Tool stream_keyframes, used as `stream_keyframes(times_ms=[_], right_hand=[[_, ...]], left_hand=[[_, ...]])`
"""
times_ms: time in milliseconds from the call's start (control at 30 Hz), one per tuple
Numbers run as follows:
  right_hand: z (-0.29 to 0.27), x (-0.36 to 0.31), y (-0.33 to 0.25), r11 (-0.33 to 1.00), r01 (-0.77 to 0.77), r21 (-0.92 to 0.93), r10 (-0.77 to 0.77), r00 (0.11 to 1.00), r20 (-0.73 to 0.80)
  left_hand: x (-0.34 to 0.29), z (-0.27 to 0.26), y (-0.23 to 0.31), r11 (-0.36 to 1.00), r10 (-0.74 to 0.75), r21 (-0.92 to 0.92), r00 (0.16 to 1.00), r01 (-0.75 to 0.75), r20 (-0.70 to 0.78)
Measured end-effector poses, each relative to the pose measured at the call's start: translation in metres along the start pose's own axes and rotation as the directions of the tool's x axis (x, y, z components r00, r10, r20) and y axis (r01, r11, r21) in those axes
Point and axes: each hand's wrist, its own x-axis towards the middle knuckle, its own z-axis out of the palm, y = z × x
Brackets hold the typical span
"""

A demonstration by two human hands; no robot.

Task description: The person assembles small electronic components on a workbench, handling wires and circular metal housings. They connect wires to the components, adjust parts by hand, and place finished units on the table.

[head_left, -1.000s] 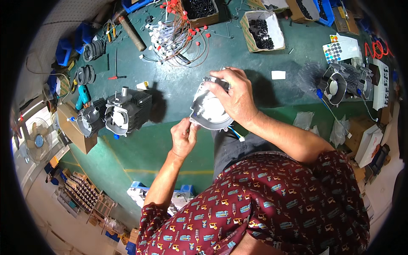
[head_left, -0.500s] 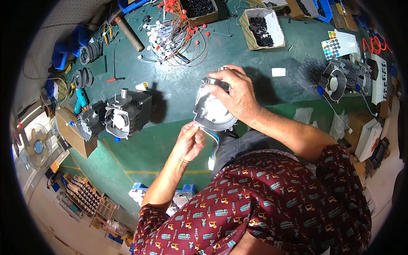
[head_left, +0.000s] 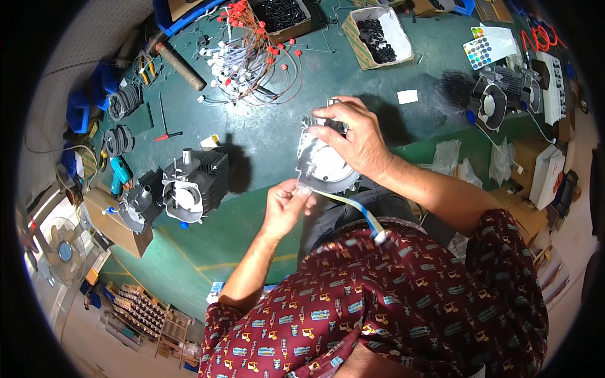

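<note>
My right hand (head_left: 358, 137) is wrapped over the top of a grey cast-metal motor housing (head_left: 326, 165), tilted so its open face with a round pale centre shows. My left hand (head_left: 287, 206) is closed at the housing's lower left corner, its thumb and fingertips pinching the root of a multi-wire cable (head_left: 351, 203). Blue and yellowish strands show in this cable. Its free end, with a white connector (head_left: 380, 237), hangs over my shirt. What lies right between the left fingertips is partly hidden.
Two finned housings (head_left: 217, 170) (head_left: 140, 200) stand at the bench's left edge, two more (head_left: 488, 104) (head_left: 531, 94) at the right. Beyond lie a wire bundle (head_left: 242, 69), a hammer (head_left: 181, 66), a red-handled hex key (head_left: 167, 135) and a box of black parts (head_left: 379, 39).
The cable's free end has swung right and up, from hanging down to stretching across my lap. Both hands and the housing stay together, slightly right in view; the whole view has shifted.
</note>
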Motion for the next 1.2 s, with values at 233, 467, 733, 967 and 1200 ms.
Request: stream_keyframes(times_ms=[233, 467, 733, 967, 1200], right_hand=[[-0.001, -0.004, -0.003, 0.999, -0.027, -0.032, 0.028, 0.999, 0.044], [0.001, -0.005, -0.006, 1.0, 0.005, -0.025, -0.004, 1.0, 0.017], [0.0, -0.002, -0.003, 1.0, 0.01, 0.006, -0.011, 1.0, 0.019], [-0.004, -0.001, -0.003, 0.999, -0.008, 0.041, 0.006, 0.999, 0.051], [0.0, 0.001, 0.003, 0.999, 0.042, 0.031, -0.042, 0.999, -0.027]], left_hand=[[0.011, -0.015, -0.002, 0.367, 0.569, 0.825, 0.805, -0.43, 0.167], [-0.007, -0.008, 0.019, 0.91, 0.065, 0.41, 0.998, -0.057, -0.006], [-0.006, -0.008, 0.008, 0.98, -0.13, -0.142, 0.989, 0.139, 0.068], [-0.009, 0.011, -0.025, 0.46, -0.147, -0.859, 0.973, 0.226, 0.177], [-0.007, 0.02, -0.011, 0.996, 0.037, -0.071, 0.983, -0.051, -0.179]])
